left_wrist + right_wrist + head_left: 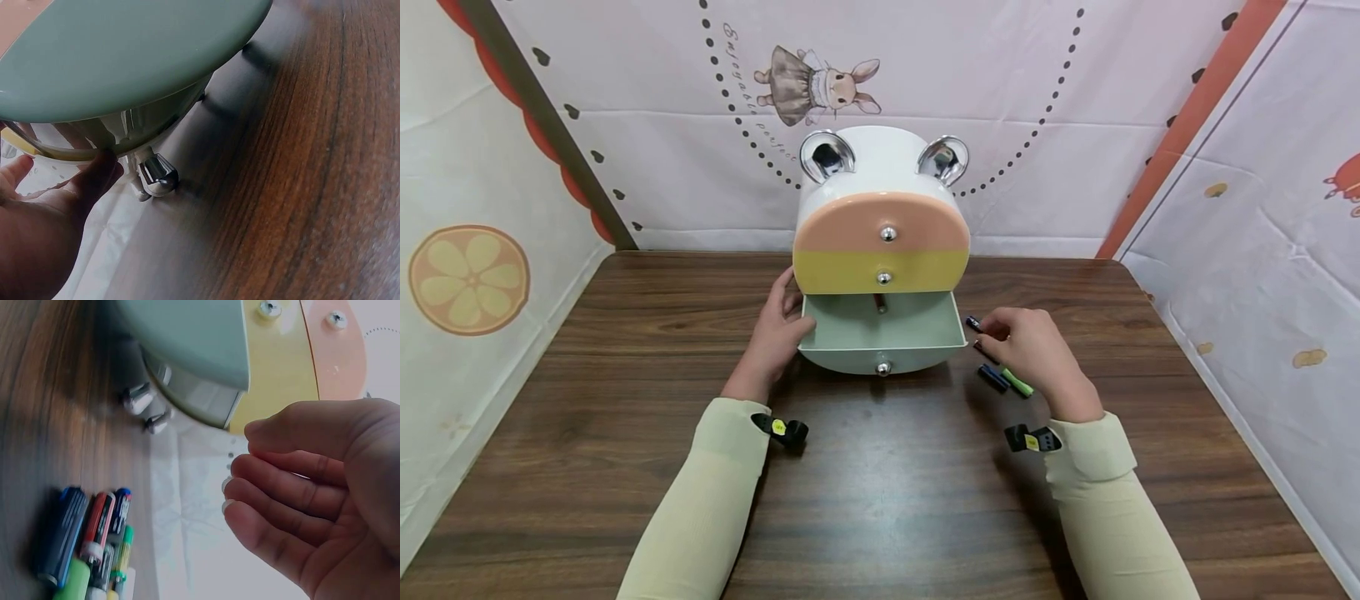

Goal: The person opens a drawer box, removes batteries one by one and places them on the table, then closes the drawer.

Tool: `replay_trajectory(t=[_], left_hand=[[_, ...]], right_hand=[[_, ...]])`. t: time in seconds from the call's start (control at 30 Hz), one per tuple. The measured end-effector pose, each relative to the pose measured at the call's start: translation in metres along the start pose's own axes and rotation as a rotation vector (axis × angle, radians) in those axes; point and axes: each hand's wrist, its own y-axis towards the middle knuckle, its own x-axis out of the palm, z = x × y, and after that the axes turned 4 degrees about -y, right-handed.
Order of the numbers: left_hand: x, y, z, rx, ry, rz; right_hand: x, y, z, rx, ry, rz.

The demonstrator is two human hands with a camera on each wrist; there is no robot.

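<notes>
A small bear-shaped drawer cabinet point(883, 225) with silver ears stands on the table, its green bottom drawer point(917, 329) pulled out. Inside the drawer lies a dark reddish battery point(881, 303). At the drawer's left side, my left hand point(772, 333) rests with its thumb against the drawer and its fingers along the cabinet. My right hand point(1033, 354) hovers right of the drawer, fingers loosely bent, with nothing held in the right wrist view. Close to it lie a dark blue battery point(62, 537), a red battery point(99, 525) and a green battery point(1017, 382); a blue-ended battery point(974, 323) is partly hidden.
Above the drawer, the yellow drawer point(925, 271) and the orange drawer point(850, 221) are closed, each with a silver knob. Short silver feet point(139, 398) hold up the cabinet. Printed cloth point(1037, 92) hangs behind the wooden table point(880, 500) and along both sides.
</notes>
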Motion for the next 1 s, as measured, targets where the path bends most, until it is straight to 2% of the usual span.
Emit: replay_trajectory(t=[0.33,0.73,1.0], left_hand=[[0.001,0.001,0.001,-0.011,-0.001,0.001],[0.001,0.002,-0.001,-0.008,0.003,-0.008],[0.001,0.000,0.002,-0.017,0.005,0.002]], right_hand=[[0.003,0.008,-0.019,-0.062,0.030,0.104],[0.012,0.016,-0.033,-0.080,0.064,0.068],[0.016,0.018,-0.036,-0.090,0.036,0.073]])
